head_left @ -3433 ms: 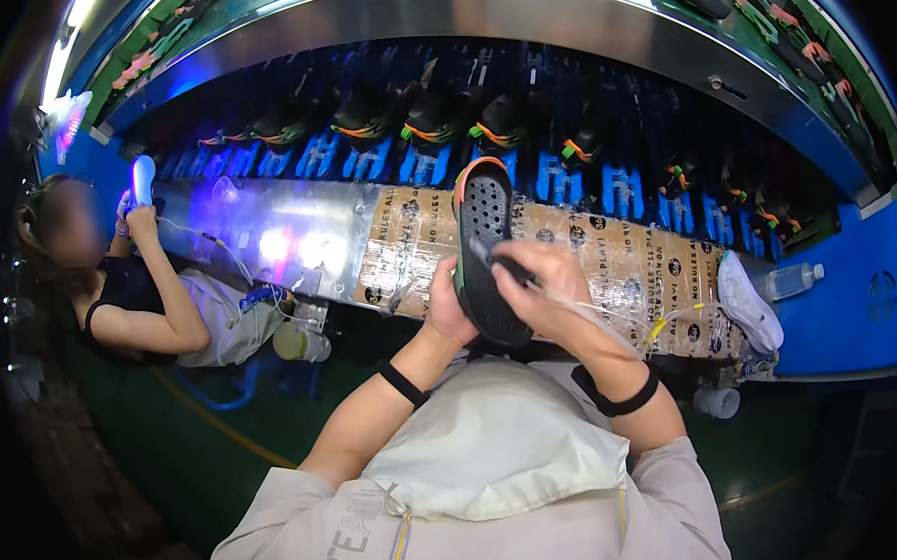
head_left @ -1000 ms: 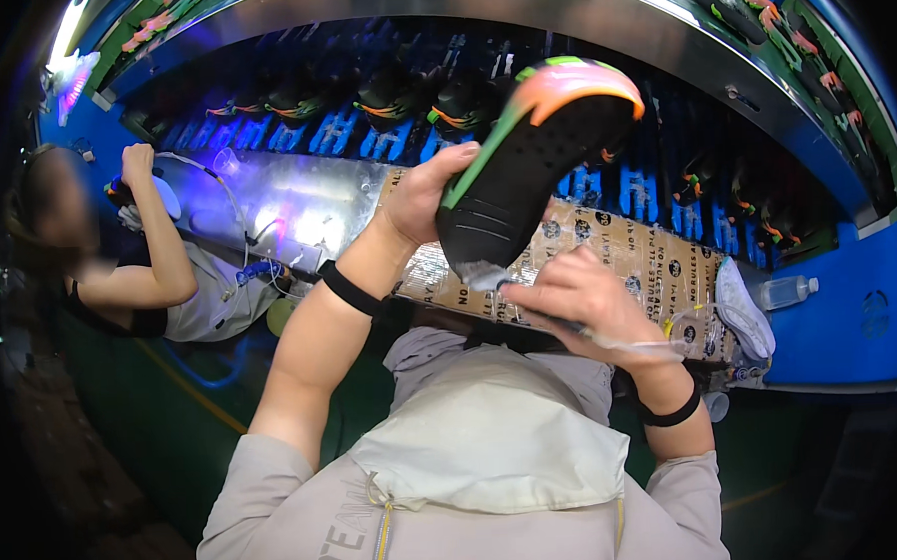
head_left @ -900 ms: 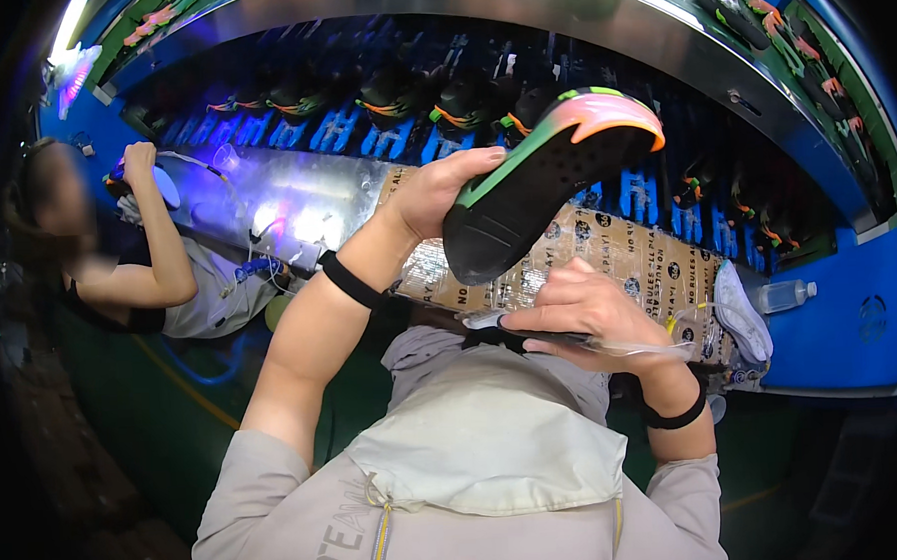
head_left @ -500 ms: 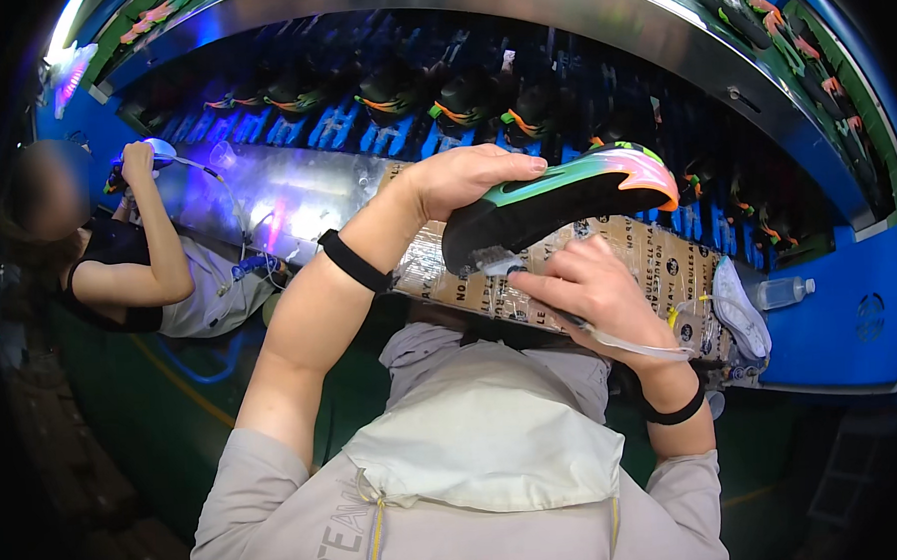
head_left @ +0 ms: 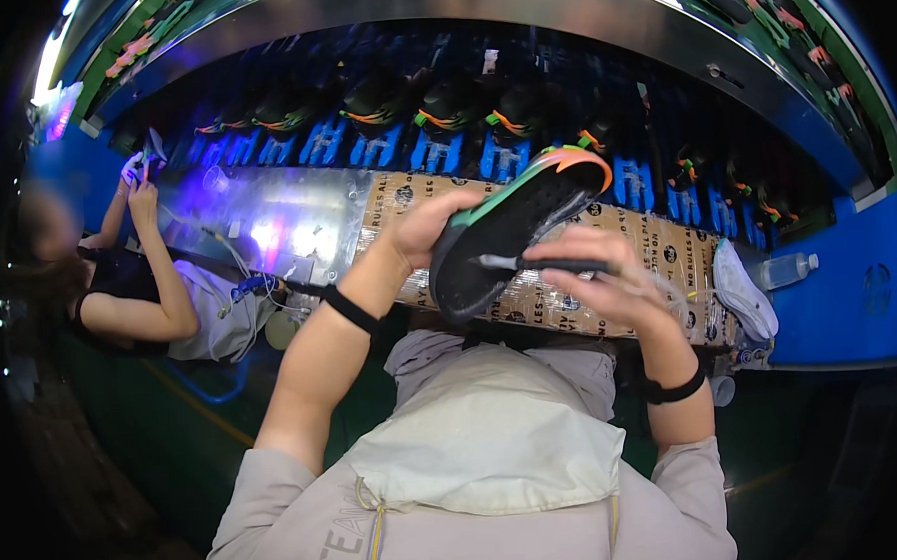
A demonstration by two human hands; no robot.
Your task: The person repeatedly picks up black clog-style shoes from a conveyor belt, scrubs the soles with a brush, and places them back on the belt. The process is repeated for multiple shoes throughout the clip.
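Note:
My left hand point(head_left: 428, 226) is closed on the green side of a shoe sole point(head_left: 491, 223), tilted so that its black, hollow inner face is toward me. The rim runs from green to orange at the far right end. In my right hand point(head_left: 608, 273) is a black-handled brush point(head_left: 558, 265) with a pale tip, fed by a clear tube at the wrist. The brush tip lies against the black inner face, nearer the lower end of the sole. Both are held above a bench covered in printed brown cardboard point(head_left: 405, 194).
Dark shoe uppers point(head_left: 446, 110) stand on blue holders point(head_left: 433, 153) in a row behind the bench. A white shoe-shaped piece point(head_left: 741, 292) and a clear bottle point(head_left: 783, 270) are at the right. On the left sits a co-worker point(head_left: 139, 293) with raised hands.
The sole has turned so its inner face shows more and its near end hangs lower. My right hand has tilted, showing the brush handle. The co-worker's hands have shifted.

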